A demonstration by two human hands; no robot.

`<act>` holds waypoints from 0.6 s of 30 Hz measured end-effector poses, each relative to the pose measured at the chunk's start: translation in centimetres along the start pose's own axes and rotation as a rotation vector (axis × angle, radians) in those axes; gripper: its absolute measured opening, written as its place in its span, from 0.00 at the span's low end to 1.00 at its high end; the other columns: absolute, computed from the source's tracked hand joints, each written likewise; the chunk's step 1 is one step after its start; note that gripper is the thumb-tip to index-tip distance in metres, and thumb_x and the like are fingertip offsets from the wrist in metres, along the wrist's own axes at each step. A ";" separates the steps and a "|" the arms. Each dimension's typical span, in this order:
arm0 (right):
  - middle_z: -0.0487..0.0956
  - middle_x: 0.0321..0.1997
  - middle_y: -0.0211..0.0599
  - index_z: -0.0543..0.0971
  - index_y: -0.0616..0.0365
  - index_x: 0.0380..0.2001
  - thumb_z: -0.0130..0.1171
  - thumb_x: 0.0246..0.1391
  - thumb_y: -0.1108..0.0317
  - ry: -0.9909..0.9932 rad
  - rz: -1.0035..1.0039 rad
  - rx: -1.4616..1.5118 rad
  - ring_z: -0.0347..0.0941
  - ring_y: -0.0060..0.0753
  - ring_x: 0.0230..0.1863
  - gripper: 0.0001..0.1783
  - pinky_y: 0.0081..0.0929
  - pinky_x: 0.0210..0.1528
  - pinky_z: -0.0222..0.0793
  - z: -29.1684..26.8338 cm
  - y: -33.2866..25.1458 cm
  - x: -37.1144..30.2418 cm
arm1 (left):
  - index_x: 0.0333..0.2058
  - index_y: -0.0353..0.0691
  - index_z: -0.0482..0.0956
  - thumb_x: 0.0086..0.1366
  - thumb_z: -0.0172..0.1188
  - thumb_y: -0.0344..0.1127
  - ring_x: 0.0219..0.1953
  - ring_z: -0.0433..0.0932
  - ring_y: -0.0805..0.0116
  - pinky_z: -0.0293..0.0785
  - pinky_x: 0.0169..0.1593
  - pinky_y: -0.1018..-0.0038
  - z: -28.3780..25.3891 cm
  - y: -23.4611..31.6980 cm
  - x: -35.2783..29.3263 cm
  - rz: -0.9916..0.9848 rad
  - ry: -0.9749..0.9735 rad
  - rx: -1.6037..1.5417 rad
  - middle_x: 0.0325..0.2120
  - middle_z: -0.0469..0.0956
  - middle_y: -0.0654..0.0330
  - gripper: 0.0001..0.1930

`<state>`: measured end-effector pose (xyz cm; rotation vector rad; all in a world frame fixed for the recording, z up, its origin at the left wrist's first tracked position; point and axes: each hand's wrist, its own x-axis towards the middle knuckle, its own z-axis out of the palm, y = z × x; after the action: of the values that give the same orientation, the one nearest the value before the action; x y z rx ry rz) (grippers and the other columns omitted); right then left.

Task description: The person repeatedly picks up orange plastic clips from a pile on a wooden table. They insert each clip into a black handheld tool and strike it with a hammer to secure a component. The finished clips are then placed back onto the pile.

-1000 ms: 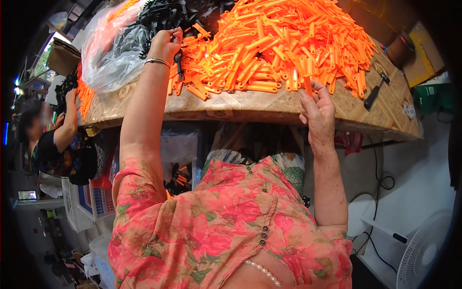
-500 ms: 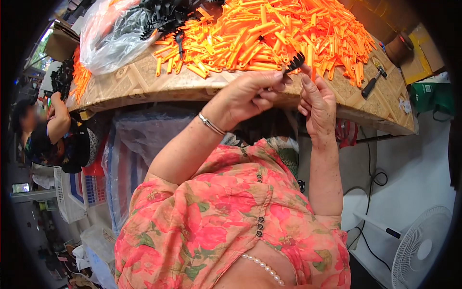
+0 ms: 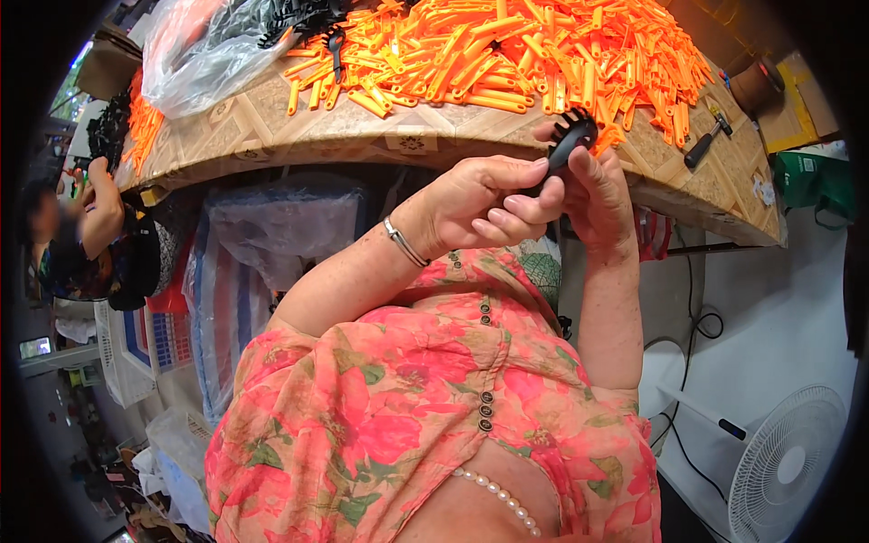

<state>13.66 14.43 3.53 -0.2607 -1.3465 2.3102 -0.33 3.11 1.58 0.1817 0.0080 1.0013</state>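
Observation:
My left hand [image 3: 493, 197] is closed round the stem of a black pasta server head [image 3: 572, 143], its toothed bowl pointing up and away from me. My right hand [image 3: 599, 201] touches it from the other side, thumb near the bowl. Between the right hand's fingers shows a bright orange plastic handle [image 3: 609, 138], mostly hidden and seen nearly end-on. Both hands are together in the air in front of the table's near edge. Beyond them a large heap of orange handles [image 3: 471, 63] lies on the table, with one loose black server head [image 3: 336, 54] at its left.
The wood-patterned table [image 3: 262, 127] curves across the view. On it are a clear plastic bag [image 3: 181, 81], more black heads [image 3: 294, 23] and a hammer [image 3: 709, 138]. A green bag [image 3: 815, 185] and white fan [image 3: 787, 462] stand right. Another person [image 3: 81, 244] sits left.
My hands have come together and nearer to me. The black head now stands larger in view, tilted upward, and the orange handle has turned to point nearly end-on.

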 end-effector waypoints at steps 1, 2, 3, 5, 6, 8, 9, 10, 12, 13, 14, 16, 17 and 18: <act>0.73 0.21 0.23 0.76 0.61 0.41 0.65 0.55 0.53 0.013 0.018 -0.056 0.64 0.10 0.16 0.22 0.10 0.16 0.56 -0.1 0.0 -0.1 | 0.40 0.36 0.73 0.75 0.41 0.47 0.22 0.64 0.80 0.63 0.22 0.86 0.5 -0.3 0.2 0.087 0.118 0.260 0.25 0.67 0.66 0.19; 0.75 0.22 0.24 0.77 0.62 0.41 0.66 0.55 0.54 0.026 0.033 -0.112 0.66 0.12 0.17 0.22 0.10 0.17 0.58 -0.5 -0.2 0.0 | 0.41 0.36 0.73 0.74 0.41 0.47 0.24 0.68 0.78 0.67 0.26 0.84 1.6 -0.5 0.6 0.171 0.233 0.523 0.28 0.71 0.64 0.19; 0.76 0.23 0.26 0.77 0.62 0.42 0.66 0.54 0.54 0.038 0.048 -0.169 0.69 0.13 0.18 0.22 0.10 0.18 0.61 -1.1 -0.5 0.2 | 0.42 0.36 0.74 0.74 0.41 0.48 0.26 0.71 0.76 0.72 0.30 0.82 2.1 -0.6 0.8 0.257 0.348 0.786 0.30 0.74 0.63 0.20; 0.77 0.27 0.29 0.78 0.63 0.41 0.67 0.54 0.56 0.017 0.088 -0.305 0.71 0.16 0.22 0.21 0.12 0.23 0.67 -1.4 -1.9 0.7 | 0.45 0.35 0.77 0.73 0.48 0.43 0.37 0.76 0.74 0.74 0.43 0.75 0.9 -0.3 0.5 0.351 0.445 1.208 0.38 0.77 0.63 0.16; 0.77 0.27 0.29 0.78 0.63 0.40 0.67 0.54 0.57 0.044 0.039 -0.426 0.72 0.16 0.24 0.20 0.13 0.25 0.68 -0.7 -2.2 0.7 | 0.45 0.35 0.77 0.72 0.50 0.41 0.38 0.75 0.76 0.74 0.43 0.75 0.7 -0.2 0.3 0.398 0.499 1.417 0.38 0.77 0.64 0.15; 0.78 0.31 0.29 0.78 0.64 0.41 0.67 0.53 0.59 0.064 -0.034 -0.649 0.72 0.16 0.29 0.20 0.17 0.30 0.70 -1.0 -1.9 0.8 | 0.44 0.35 0.78 0.70 0.53 0.38 0.37 0.76 0.77 0.74 0.41 0.76 0.8 -0.3 0.3 0.420 0.563 1.572 0.36 0.77 0.65 0.13; 0.78 0.31 0.28 0.78 0.64 0.41 0.68 0.53 0.59 0.042 -0.091 -0.744 0.72 0.16 0.29 0.20 0.18 0.31 0.70 -1.1 -1.6 1.0 | 0.43 0.36 0.78 0.69 0.54 0.37 0.34 0.76 0.77 0.75 0.37 0.77 1.2 -0.4 0.3 0.403 0.576 1.518 0.34 0.78 0.65 0.12; 0.78 0.31 0.28 0.78 0.64 0.42 0.68 0.53 0.60 0.013 -0.147 -0.838 0.72 0.16 0.30 0.20 0.18 0.31 0.70 -1.1 -1.3 1.2 | 0.42 0.36 0.79 0.68 0.55 0.36 0.31 0.76 0.76 0.76 0.34 0.77 1.6 -0.5 0.3 0.390 0.594 1.464 0.32 0.78 0.65 0.11; 0.77 0.30 0.27 0.78 0.64 0.44 0.68 0.52 0.60 0.007 -0.074 -0.812 0.71 0.17 0.29 0.22 0.19 0.32 0.70 0.2 -1.2 0.8 | 0.41 0.33 0.78 0.68 0.54 0.34 0.28 0.79 0.75 0.78 0.28 0.79 1.5 -0.6 0.3 0.389 0.553 1.393 0.30 0.79 0.63 0.10; 0.76 0.28 0.26 0.78 0.64 0.45 0.67 0.53 0.60 0.076 -0.107 -0.769 0.70 0.16 0.28 0.22 0.18 0.31 0.69 0.7 -0.7 0.7 | 0.41 0.32 0.77 0.69 0.53 0.34 0.29 0.80 0.74 0.79 0.30 0.78 1.1 -0.7 0.3 0.395 0.573 1.309 0.31 0.79 0.61 0.10; 0.75 0.27 0.25 0.78 0.64 0.45 0.67 0.54 0.59 0.145 -0.139 -0.725 0.69 0.16 0.27 0.21 0.17 0.30 0.67 0.9 -0.1 0.7 | 0.41 0.32 0.77 0.69 0.52 0.33 0.30 0.81 0.72 0.80 0.32 0.77 0.7 -0.8 0.2 0.401 0.592 1.225 0.31 0.79 0.60 0.10; 0.70 0.23 0.20 0.78 0.63 0.47 0.61 0.60 0.59 0.189 -0.145 -0.512 0.62 0.10 0.23 0.19 0.11 0.26 0.59 1.4 -0.3 0.1 | 0.43 0.32 0.76 0.71 0.50 0.34 0.35 0.82 0.69 0.82 0.40 0.76 0.6 -0.6 -0.1 0.420 0.603 1.052 0.34 0.80 0.55 0.11; 0.69 0.23 0.19 0.78 0.63 0.47 0.59 0.61 0.59 0.205 -0.119 -0.461 0.61 0.08 0.23 0.18 0.11 0.25 0.57 1.0 -0.5 -0.4 | 0.43 0.30 0.76 0.71 0.49 0.34 0.36 0.83 0.66 0.82 0.41 0.75 0.6 -0.4 -0.3 0.469 0.597 0.957 0.37 0.80 0.51 0.12; 0.69 0.23 0.18 0.77 0.63 0.48 0.57 0.63 0.60 0.222 -0.093 -0.411 0.59 0.07 0.23 0.18 0.10 0.25 0.55 0.3 -0.7 -0.8 | 0.43 0.29 0.75 0.71 0.49 0.33 0.36 0.83 0.65 0.82 0.42 0.74 0.7 -0.1 -0.5 0.532 0.584 0.872 0.38 0.80 0.50 0.12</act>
<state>14.40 14.12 4.19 -0.5528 -1.6646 1.8485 -0.51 2.52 2.23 0.7053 0.9840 1.5031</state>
